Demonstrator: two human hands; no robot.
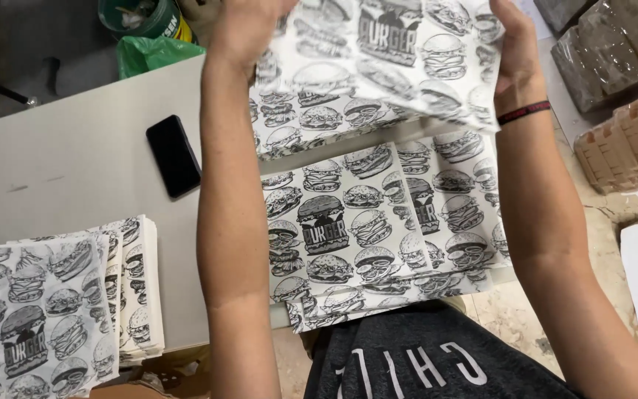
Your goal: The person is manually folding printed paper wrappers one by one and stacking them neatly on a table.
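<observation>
From the side pile of printed sheets (pixel 46 310) and the black phone (pixel 173 155) on the worktop (pixel 75 162), your left hand (pixel 241 29) and right hand (pixel 515 55) each pinch an edge of the lifted burger-print paper sheet (pixel 378 66) above the stack (pixel 378 222), which looks thin, light, floppy and easy to crease, so hold near the corners.

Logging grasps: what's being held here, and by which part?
Both hands hold one burger-printed paper sheet lifted above the pile of printed sheets: left hand at its left edge, right hand at its right edge. Fingertips are hidden or out of frame.
</observation>
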